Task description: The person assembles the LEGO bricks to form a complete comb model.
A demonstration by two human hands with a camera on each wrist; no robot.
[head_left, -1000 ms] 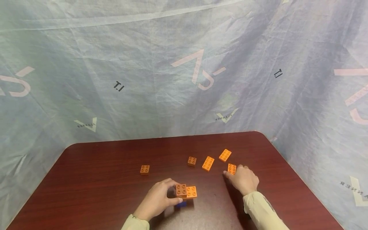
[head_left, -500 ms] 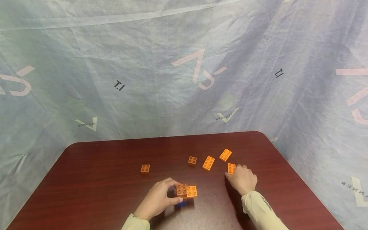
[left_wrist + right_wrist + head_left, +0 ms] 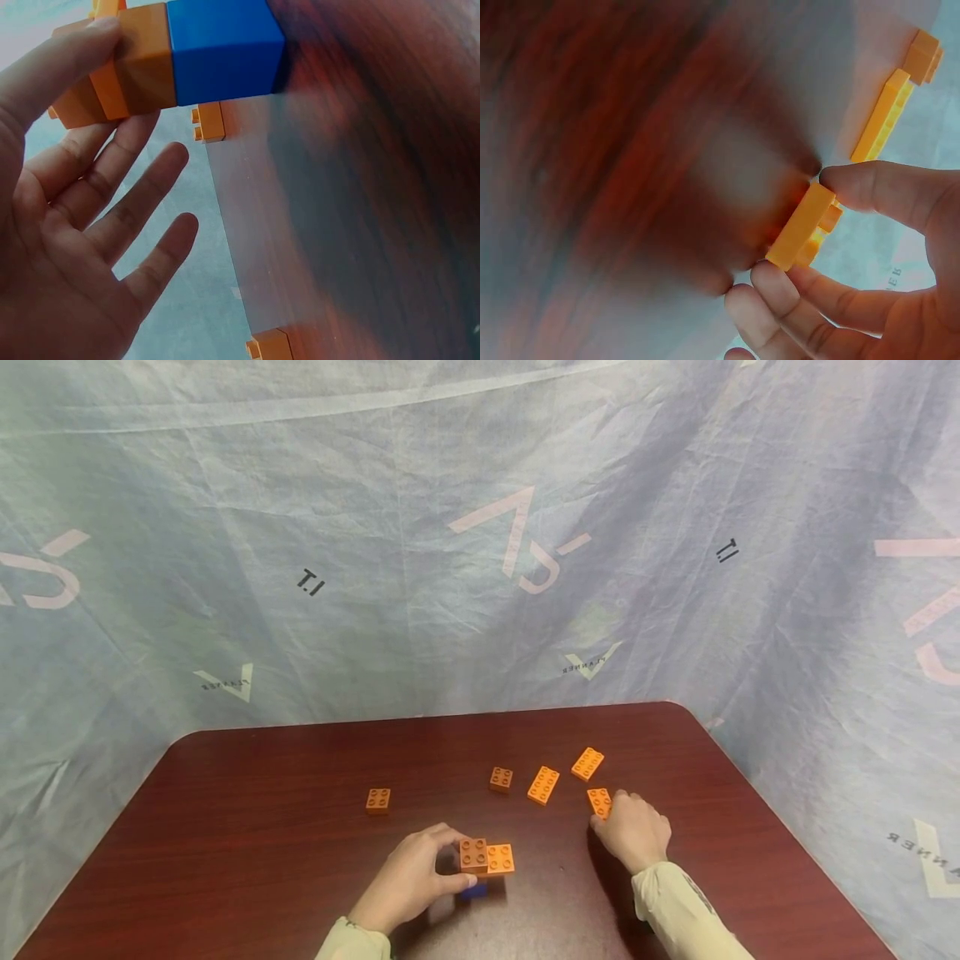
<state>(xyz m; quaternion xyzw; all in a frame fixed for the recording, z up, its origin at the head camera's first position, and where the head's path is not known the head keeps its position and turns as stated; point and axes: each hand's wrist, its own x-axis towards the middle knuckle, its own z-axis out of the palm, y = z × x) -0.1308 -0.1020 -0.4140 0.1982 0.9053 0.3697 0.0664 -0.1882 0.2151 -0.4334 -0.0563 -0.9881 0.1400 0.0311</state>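
My left hand [image 3: 408,878] grips a small stack of toy building bricks, thumb on the near side and fingers on the far side. A blue brick [image 3: 225,52] forms its base, with a brown brick [image 3: 146,60] above it. Over that sits a flat orange brick [image 3: 500,858] that juts out to the right, topped by another brown brick [image 3: 473,855]. On the right, my right hand [image 3: 636,832] pinches a loose flat orange brick [image 3: 802,229] lengthwise, thumb at one end and fingertips at the other. Part of that brick is hidden under the hand in the head view.
Two flat orange bricks, one nearer [image 3: 543,785] and one farther [image 3: 587,763], lie beyond the right hand. A brown brick [image 3: 501,779] lies left of them, another brown brick [image 3: 378,801] farther left. A printed cloth [image 3: 405,568] hangs behind the dark red table [image 3: 285,777].
The loose orange brick at my right hand has turned slightly, its far end swinging left. My right thumb has shifted a little with it. The left hand and its stack stay in place.
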